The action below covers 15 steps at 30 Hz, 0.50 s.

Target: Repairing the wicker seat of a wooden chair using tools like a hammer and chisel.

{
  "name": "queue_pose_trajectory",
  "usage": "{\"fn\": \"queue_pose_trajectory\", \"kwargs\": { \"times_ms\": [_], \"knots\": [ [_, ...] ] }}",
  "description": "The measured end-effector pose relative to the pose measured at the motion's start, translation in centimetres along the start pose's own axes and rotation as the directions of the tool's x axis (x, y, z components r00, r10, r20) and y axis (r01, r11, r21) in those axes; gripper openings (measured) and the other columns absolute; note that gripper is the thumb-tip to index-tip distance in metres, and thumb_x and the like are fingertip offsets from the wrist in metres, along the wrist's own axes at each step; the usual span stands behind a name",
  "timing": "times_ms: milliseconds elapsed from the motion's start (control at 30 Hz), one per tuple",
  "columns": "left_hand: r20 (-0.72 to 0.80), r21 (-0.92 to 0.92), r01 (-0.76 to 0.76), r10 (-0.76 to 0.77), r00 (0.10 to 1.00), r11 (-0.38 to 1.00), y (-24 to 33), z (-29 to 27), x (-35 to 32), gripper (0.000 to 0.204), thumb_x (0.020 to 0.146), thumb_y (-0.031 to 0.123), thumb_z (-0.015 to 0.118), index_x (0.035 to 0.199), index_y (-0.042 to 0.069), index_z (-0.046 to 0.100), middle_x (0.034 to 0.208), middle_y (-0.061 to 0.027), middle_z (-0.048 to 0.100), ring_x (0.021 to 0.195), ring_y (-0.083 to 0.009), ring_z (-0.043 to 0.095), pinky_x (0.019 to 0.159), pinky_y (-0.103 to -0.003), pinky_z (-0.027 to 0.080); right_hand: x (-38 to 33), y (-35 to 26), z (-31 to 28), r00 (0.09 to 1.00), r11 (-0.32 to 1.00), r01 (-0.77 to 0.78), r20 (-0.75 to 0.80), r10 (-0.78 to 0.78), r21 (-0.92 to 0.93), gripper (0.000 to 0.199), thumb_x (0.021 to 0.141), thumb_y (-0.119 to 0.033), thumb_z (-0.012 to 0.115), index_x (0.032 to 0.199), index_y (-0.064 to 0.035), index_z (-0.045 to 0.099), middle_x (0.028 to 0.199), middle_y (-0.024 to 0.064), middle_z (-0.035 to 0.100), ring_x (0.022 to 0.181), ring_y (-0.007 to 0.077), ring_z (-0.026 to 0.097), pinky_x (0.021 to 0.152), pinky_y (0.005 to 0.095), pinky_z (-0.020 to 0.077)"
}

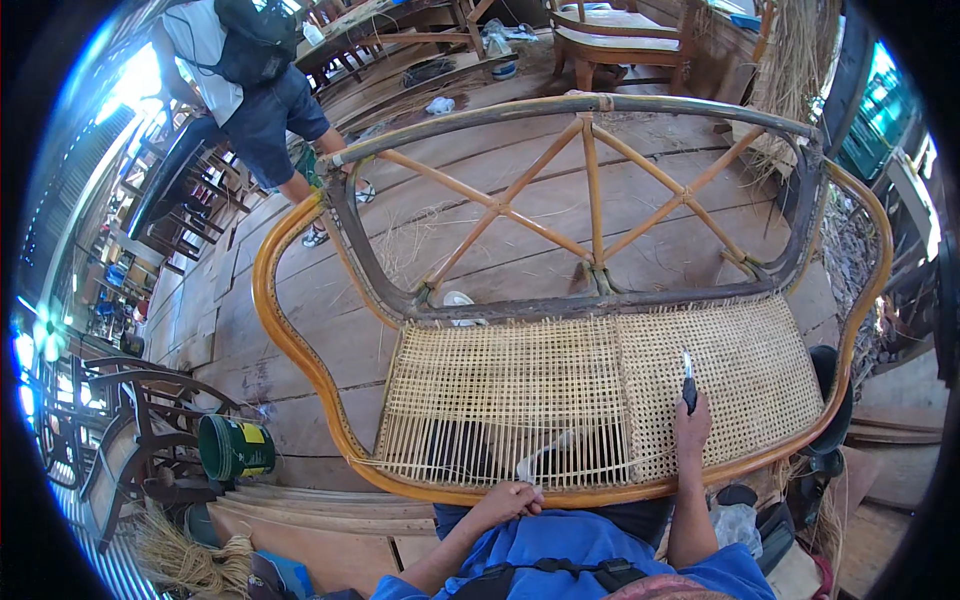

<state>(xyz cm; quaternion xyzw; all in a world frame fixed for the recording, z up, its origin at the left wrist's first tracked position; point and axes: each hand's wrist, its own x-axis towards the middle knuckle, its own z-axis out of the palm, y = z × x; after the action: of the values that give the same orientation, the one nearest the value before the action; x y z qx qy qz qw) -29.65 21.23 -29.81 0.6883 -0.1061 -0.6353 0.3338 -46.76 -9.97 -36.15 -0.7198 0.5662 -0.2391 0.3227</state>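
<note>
A rattan bench (592,200) with an orange-brown frame stands in front of me, its cane seat facing up. The right half of the seat (740,370) carries a close open-hole weave. On the left half (500,370), crossing strands fill the back, while mostly lengthwise strands with gaps show near me. My right hand (691,430) is closed round the dark handle of a small knife-like tool (689,385), its shiny tip pointing away over the right half. At the front rail, my left hand (508,502) is closed in a pinch. A pale strip (540,455) lies just beyond its fingertips; what they hold is unclear.
A person (255,110) with a black bag stands at the far left beyond the bench. A green bucket (236,447) and dark chair frames (140,420) are on the left. Bundled fibre (195,555) lies at lower left. A wooden chair (620,45) stands at the back.
</note>
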Motion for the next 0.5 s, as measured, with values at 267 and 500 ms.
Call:
{"fn": "queue_pose_trajectory", "kwargs": {
  "times_ms": [267, 500],
  "knots": [
    [0.013, -0.015, 0.01, -0.01, 1.0, 1.0, -0.5, -0.2, 0.6, 0.04, 0.092, 0.038, 0.046, 0.095, 0.002, 0.062, 0.079, -0.0049, 0.064, 0.068, -0.0112, 0.059, 0.061, -0.024, 0.046, 0.2, -0.1, 0.0, 0.999, 0.998, -0.035, 0.029, 0.036, -0.042, 0.026, 0.082, -0.019, 0.057, 0.101, -0.0019, 0.054, 0.082, 0.017, 0.06, 0.075, 0.0332, 0.058, 0.069, 0.0401, 0.0451],
    [0.035, 0.005, -0.012, 0.012, 0.999, 1.0, -0.5, -0.2, 0.5, 0.041, 0.092, 0.04, 0.046, 0.094, 0.003, 0.062, 0.077, -0.0037, 0.064, 0.065, -0.0106, 0.059, 0.058, -0.023, 0.044, 0.0, -0.3, -0.2, 1.0, 1.0, -0.023, 0.011, 0.024, -0.011, 0.027, 0.082, -0.02, 0.057, 0.102, -0.0014, 0.054, 0.083, 0.0172, 0.06, 0.075, 0.0328, 0.059, 0.07, 0.0393, 0.0456]
  ]
}}
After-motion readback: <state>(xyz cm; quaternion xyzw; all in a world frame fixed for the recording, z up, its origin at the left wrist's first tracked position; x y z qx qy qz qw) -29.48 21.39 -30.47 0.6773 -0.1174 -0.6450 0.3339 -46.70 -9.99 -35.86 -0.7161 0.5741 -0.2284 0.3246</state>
